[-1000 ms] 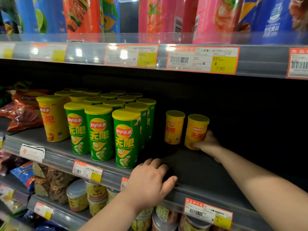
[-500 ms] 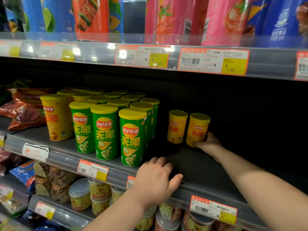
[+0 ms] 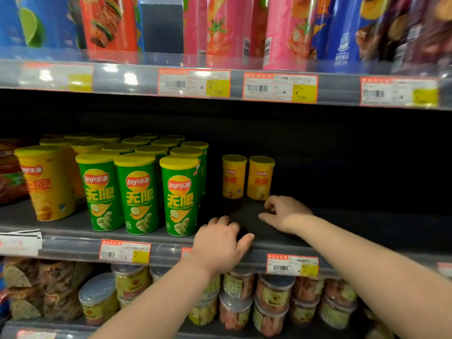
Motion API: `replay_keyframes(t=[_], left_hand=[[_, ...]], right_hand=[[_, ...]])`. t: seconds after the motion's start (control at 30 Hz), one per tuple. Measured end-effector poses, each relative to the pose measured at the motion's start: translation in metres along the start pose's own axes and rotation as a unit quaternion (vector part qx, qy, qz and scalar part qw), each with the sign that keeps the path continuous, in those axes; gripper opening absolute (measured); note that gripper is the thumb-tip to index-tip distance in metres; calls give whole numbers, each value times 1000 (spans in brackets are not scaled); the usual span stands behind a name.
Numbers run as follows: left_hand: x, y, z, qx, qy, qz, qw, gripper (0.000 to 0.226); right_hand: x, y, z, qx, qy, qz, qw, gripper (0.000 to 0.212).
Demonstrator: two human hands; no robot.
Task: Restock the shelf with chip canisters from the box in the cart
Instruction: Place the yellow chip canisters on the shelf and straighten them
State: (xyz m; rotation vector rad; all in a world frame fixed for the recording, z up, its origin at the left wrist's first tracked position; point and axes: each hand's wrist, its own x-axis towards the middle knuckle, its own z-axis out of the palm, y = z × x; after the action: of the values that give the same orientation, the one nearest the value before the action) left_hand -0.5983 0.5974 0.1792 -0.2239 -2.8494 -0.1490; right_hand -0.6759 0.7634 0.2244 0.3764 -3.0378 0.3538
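Observation:
Two small yellow chip canisters (image 3: 234, 177) (image 3: 260, 178) stand upright side by side deep on the dark middle shelf (image 3: 342, 231). My right hand (image 3: 283, 214) hovers just in front of the right one, fingers loosely bent, holding nothing. My left hand (image 3: 220, 241) rests palm down on the shelf's front edge, thumb out to the right. Left of the hands stand several rows of tall green canisters (image 3: 181, 194) with yellow lids. A tall yellow canister (image 3: 46, 184) stands at the far left. The box and cart are out of view.
The upper shelf (image 3: 342, 91) with price tags hangs overhead, packed with tall canisters (image 3: 227, 28). Below, clear tubs of snacks (image 3: 274, 299) fill the lower shelf. Red chip bags (image 3: 9, 177) lie at the left. To the right of the small yellow canisters the shelf floor is bare and dark.
My right hand has let go of the right small yellow canister and drawn back toward the shelf front. The left hand stays on the shelf edge.

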Motion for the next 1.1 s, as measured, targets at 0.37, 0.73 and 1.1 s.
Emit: replay_keyframes(t=[0.37, 0.73, 1.1], left_hand=[[-32, 12, -23, -13, 32, 91, 995, 45], [-95, 16, -14, 10, -46, 54, 997, 46], [-210, 69, 18, 9, -152, -38, 988, 46]], right_hand=[[-103, -26, -11, -127, 49, -51, 989, 43], [-154, -38, 31, -114, 37, -107, 987, 38], [-254, -20, 79, -128, -99, -147, 976, 39]])
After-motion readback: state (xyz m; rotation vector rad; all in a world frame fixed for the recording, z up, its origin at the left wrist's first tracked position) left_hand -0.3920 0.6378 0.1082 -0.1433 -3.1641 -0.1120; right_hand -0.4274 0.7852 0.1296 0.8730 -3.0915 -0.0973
